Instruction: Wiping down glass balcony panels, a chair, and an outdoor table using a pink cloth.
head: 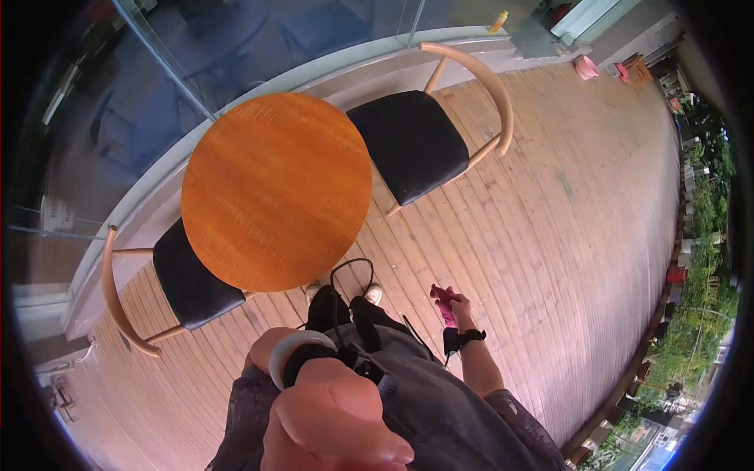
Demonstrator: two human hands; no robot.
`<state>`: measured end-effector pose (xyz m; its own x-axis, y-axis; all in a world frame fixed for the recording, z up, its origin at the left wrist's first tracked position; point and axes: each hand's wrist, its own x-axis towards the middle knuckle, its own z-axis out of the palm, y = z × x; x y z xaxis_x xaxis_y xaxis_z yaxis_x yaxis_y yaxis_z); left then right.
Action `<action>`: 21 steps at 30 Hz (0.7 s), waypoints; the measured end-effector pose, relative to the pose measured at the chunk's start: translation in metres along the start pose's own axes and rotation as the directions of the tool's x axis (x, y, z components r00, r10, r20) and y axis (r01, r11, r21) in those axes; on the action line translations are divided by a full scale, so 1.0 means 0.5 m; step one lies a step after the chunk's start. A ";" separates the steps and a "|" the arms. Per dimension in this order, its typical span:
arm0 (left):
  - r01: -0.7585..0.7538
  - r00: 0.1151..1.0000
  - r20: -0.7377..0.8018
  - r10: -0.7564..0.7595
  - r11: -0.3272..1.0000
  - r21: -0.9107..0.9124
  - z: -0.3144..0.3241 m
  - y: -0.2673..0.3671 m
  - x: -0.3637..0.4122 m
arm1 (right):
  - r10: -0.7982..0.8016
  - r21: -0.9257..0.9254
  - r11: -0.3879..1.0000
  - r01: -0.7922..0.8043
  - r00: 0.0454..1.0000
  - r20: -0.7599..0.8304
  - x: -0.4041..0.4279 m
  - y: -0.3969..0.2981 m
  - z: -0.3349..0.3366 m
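Note:
My right hand (458, 307) is closed around a crumpled dark pink cloth (445, 306), held low over the plank floor to the right of my legs. A black strap with a small black box circles that wrist. Close below the camera is my left hand (336, 412), large in view, with a pale bangle and a black band at the wrist; its fingers are bent, and whether it holds anything does not show. Ahead of me stands a round orange-brown wooden table (277, 191), which neither hand touches.
Wooden chairs with black seats stand at the table's right (412, 144) and left (191, 282). Behind runs a glass wall on a low ledge, with a yellow bottle (499, 22) on it. A pink bucket (585, 68) is far right; plants line the right edge. A black cable loops near my shoes.

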<state>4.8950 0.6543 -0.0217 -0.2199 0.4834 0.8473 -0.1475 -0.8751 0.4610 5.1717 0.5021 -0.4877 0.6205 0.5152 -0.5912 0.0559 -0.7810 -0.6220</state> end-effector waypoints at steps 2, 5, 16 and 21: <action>-0.080 0.996 0.039 0.082 0.995 -0.065 0.023 -0.042 -0.005 | -0.004 0.133 0.991 -0.005 0.998 0.067 0.060 -0.015 0.010; 0.098 0.994 0.067 -0.087 0.976 -0.194 0.045 -0.080 -0.012 | -0.014 0.283 0.959 -0.016 0.994 0.104 0.147 -0.018 0.012; 0.414 0.419 0.370 -0.829 0.537 0.735 -0.143 -0.685 -0.314 | -0.137 0.307 0.950 0.065 0.965 0.221 0.292 -0.351 0.079; 0.256 0.263 0.147 -0.953 0.216 0.942 -0.206 -0.804 -0.424 | -0.371 0.290 0.889 0.354 0.929 0.004 0.423 -0.513 0.050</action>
<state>4.9014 0.9064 -0.4138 0.2247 0.9581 -0.1776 0.8202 -0.0876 0.5654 5.2690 0.8204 -0.4662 0.5520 0.7697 -0.3205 0.0428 -0.4101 -0.9110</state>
